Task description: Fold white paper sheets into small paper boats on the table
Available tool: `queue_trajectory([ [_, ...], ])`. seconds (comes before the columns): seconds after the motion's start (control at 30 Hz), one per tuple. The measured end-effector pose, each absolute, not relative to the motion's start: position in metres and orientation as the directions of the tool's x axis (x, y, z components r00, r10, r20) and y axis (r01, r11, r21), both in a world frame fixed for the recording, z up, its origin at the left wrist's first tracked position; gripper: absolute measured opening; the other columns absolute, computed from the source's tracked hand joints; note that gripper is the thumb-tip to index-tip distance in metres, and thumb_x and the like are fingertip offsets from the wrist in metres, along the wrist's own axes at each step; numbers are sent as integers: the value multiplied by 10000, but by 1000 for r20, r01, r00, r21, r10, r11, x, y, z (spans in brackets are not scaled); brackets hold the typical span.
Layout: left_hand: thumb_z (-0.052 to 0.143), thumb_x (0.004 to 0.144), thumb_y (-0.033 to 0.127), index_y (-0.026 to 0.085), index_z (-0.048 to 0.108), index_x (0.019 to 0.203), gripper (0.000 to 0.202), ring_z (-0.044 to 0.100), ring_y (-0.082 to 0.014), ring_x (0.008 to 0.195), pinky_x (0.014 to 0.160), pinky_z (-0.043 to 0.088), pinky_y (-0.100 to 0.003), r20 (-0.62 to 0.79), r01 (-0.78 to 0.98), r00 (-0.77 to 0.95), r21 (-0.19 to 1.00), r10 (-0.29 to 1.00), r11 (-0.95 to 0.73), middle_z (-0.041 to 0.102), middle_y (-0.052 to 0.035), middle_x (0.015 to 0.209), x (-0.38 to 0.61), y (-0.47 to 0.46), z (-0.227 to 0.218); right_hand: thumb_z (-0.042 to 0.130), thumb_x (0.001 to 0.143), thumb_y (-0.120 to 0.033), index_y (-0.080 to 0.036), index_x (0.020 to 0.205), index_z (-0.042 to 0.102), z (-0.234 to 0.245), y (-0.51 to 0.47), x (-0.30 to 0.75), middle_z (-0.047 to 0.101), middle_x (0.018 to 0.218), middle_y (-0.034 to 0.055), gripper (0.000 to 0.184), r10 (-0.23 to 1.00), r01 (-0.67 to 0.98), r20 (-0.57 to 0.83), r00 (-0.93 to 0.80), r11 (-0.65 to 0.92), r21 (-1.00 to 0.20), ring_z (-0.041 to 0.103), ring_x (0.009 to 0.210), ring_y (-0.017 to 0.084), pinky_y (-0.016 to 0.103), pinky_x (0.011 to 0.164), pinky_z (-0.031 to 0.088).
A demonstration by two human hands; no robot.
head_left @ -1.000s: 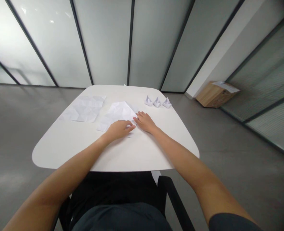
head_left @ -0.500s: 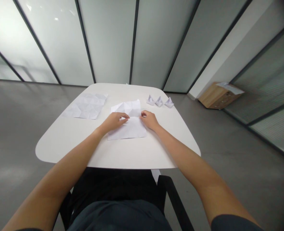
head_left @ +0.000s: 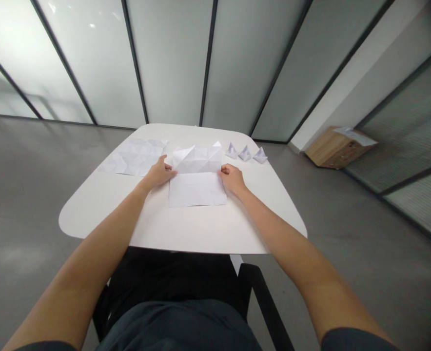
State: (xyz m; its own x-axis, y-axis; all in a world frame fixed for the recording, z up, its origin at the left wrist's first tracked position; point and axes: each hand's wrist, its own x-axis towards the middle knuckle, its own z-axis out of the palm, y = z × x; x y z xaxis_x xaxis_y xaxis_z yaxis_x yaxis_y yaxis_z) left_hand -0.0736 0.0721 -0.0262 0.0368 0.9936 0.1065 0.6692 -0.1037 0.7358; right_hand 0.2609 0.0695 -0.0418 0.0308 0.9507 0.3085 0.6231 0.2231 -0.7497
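A creased white sheet of paper (head_left: pixel 198 190) lies in front of me, its near half flat on the table and its far half tilted up along a crosswise crease. My left hand (head_left: pixel 159 174) grips the sheet's left edge at that crease, thumb on the paper and index finger lifted away. At the right end of the crease, my right hand (head_left: pixel 233 179) pinches the other edge, its fingers curled together.
The white table (head_left: pixel 197 229) has rounded corners. Another creased sheet (head_left: pixel 133 155) lies at the far left. Three small folded paper boats (head_left: pixel 244 153) stand in a row at the far right. A cardboard box (head_left: pixel 338 148) is on the floor. A black chair armrest (head_left: pixel 254 278) is beside me.
My left hand has moved left from the middle of the sheet to its left edge. The far half now shows raised, pointed folds. My right hand stays at the right edge.
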Motion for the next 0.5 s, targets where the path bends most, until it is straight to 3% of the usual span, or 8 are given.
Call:
queue_trajectory([
  [0.1, 779, 767, 297, 132, 330, 1638, 993, 736, -224, 983, 937, 558, -344, 145, 635, 52, 759, 988, -145, 785, -104, 1118, -78, 75, -27, 651, 832, -251, -222, 891, 696, -43, 70, 261, 794, 917, 10, 80, 954, 604, 299, 29, 222, -765, 736, 877, 198, 335, 917, 548],
  [0.17, 780, 736, 283, 143, 462, 1563, 897, 740, -239, 955, 916, 570, -353, 165, 655, 65, 737, 984, -167, 796, -88, 1053, -81, 76, -26, 659, 832, -253, -229, 896, 694, -42, 70, 261, 798, 916, 11, 77, 959, 605, 282, 27, 209, -768, 740, 874, 199, 335, 911, 550],
  [0.23, 784, 722, 305, 159, 664, 1346, 652, 743, -267, 935, 894, 579, -367, 163, 697, 96, 693, 982, -183, 805, -86, 1004, -83, 77, -24, 671, 832, -251, -237, 900, 692, -41, 70, 262, 803, 911, 9, 73, 965, 617, 261, 19, 194, -763, 742, 871, 202, 338, 912, 551],
  [0.3, 769, 722, 322, 169, 765, 1076, 386, 744, -291, 924, 880, 584, -377, 148, 738, 125, 647, 981, -192, 812, -89, 965, -84, 78, -23, 673, 835, -245, -243, 903, 690, -39, 69, 263, 806, 911, 7, 70, 968, 630, 251, 11, 188, -754, 741, 868, 204, 344, 916, 550],
  [0.37, 747, 719, 314, 174, 784, 949, 272, 746, -303, 919, 874, 586, -377, 151, 768, 129, 610, 980, -195, 816, -88, 939, -84, 79, -23, 667, 839, -242, -246, 918, 688, -39, 69, 265, 808, 915, 4, 81, 969, 625, 248, -10, 200, -755, 738, 866, 204, 349, 917, 552],
  [0.5, 723, 715, 316, 169, 806, 920, 266, 751, -322, 925, 874, 588, -379, 190, 789, 118, 577, 975, -208, 820, -93, 935, -85, 80, -25, 658, 824, -241, -252, 979, 679, -42, 72, 270, 809, 913, -5, 157, 971, 534, 225, -84, 235, -812, 737, 853, 200, 343, 872, 572],
])
